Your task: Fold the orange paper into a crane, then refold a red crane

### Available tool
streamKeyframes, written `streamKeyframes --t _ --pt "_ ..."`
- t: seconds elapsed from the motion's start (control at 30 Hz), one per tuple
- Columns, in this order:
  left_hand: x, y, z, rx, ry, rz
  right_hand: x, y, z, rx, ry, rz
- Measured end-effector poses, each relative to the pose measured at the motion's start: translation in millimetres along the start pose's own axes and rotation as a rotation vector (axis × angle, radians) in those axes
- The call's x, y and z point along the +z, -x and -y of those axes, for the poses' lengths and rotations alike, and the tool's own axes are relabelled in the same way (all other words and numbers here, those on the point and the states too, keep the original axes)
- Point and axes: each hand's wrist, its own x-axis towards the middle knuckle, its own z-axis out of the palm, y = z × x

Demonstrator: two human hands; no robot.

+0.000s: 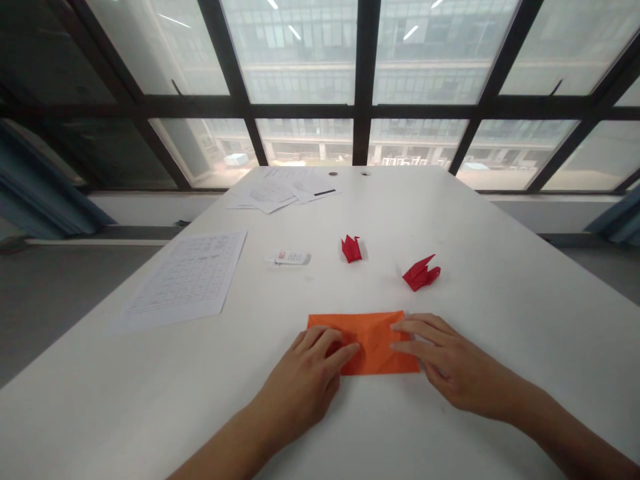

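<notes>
An orange sheet of paper [377,343], folded into a rectangle, lies flat on the white table [280,440] close in front of me. My left hand [320,367] rests on its left part, fingers bent and the index finger stretched across the paper. At the right edge is my right hand [440,357], its fingers apart and their tips over the paper; nothing is gripped in it. Beyond the sheet stand two folded red paper cranes, one crane [351,249] near the middle and another crane [421,273] farther right.
A small white packet with printing [291,258] lies left of the cranes. To the left is a handwritten sheet [187,280], and more papers [285,190] overlap at the far end. Large windows [300,53] rise behind the table, with blue curtains [37,180] at the sides.
</notes>
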Motion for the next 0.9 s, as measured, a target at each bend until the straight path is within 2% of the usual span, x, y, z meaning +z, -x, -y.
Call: streamKeyframes --t 0.17,0.37,0.5,0.63,0.7,0.77,0.9 --pt "-3 1 4 -0.010 0.035 0.018 -3 1 -3 -0.076 0.079 0.057" --pt "-5 0 5 -0.008 0.068 0.021 6 -5 5 -0.188 0.047 -0.069" --pt "-9 -1 -3 0.040 0.094 0.025 14 -12 13 -0.106 -0.044 -0.115" --pt "-10 -2 -10 0.084 0.109 0.057 31 -17 20 0.128 -0.075 -0.192" --pt "-8 -1 -12 0.086 0.113 0.048 39 -20 23 0.190 -0.062 -0.232" --pt "-7 -1 -12 0.088 0.112 0.037 43 -21 26 0.194 -0.033 -0.254" --pt "-5 1 -11 0.127 0.046 0.059 41 -23 27 0.061 0.065 -0.199"
